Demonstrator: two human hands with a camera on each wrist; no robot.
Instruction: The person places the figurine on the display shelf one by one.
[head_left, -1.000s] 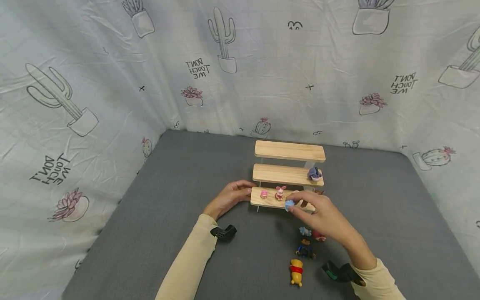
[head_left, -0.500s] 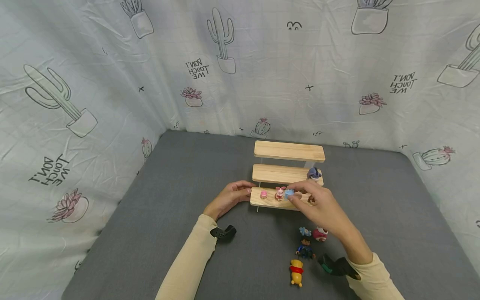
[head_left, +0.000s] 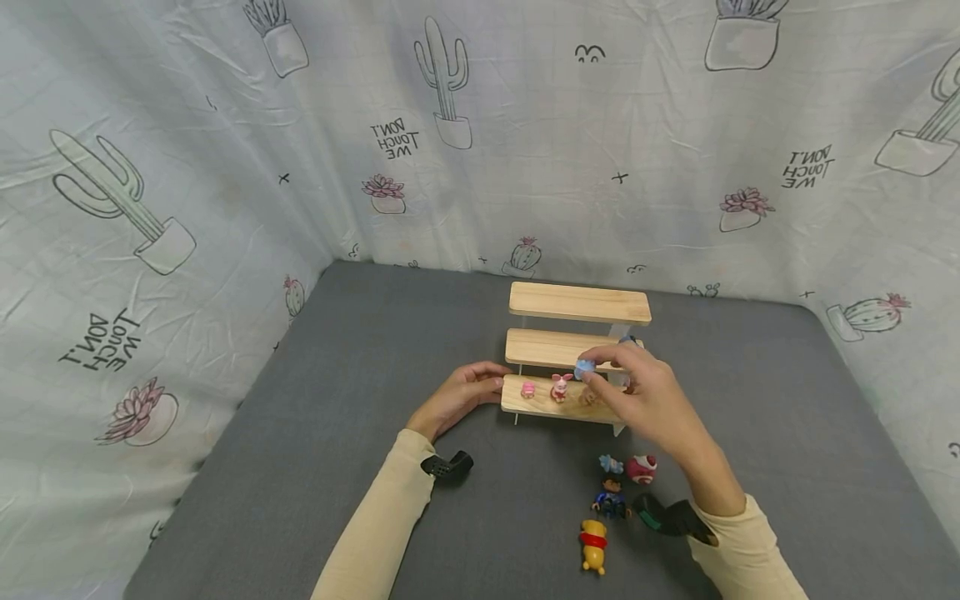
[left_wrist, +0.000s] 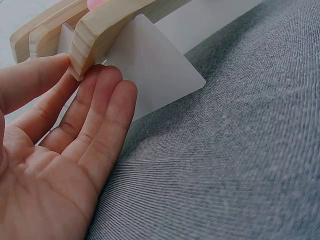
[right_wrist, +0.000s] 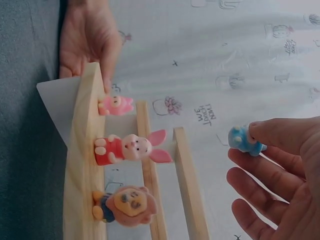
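Note:
In the head view, a three-step wooden display shelf (head_left: 540, 406) stands on the grey cloth. My left hand (head_left: 459, 402) holds the left end of its lowest board, thumb tip on the end and fingers beneath, as the left wrist view shows. My right hand (head_left: 660, 404) pinches a small light-blue toy figure (right_wrist: 245, 140) between thumb and fingers, raised above the lowest board. On that board stand a small pink figure (right_wrist: 116, 105), a Piglet figure (right_wrist: 131, 147) and a brown-hooded yellow figure (right_wrist: 131, 206). A purple-grey donkey figure (head_left: 630, 340) on the middle board is mostly hidden by my right hand.
In front of the shelf lie a small blue figure (head_left: 611, 463), a dark-red figure (head_left: 642, 468), a toy person in blue (head_left: 611, 498) and a yellow bear in a red shirt (head_left: 593, 546). A cactus-print curtain (head_left: 480, 183) surrounds the back and sides.
My right hand has lifted the light-blue figure from the lowest board's front edge up toward the middle board. My left hand stays at the shelf's end.

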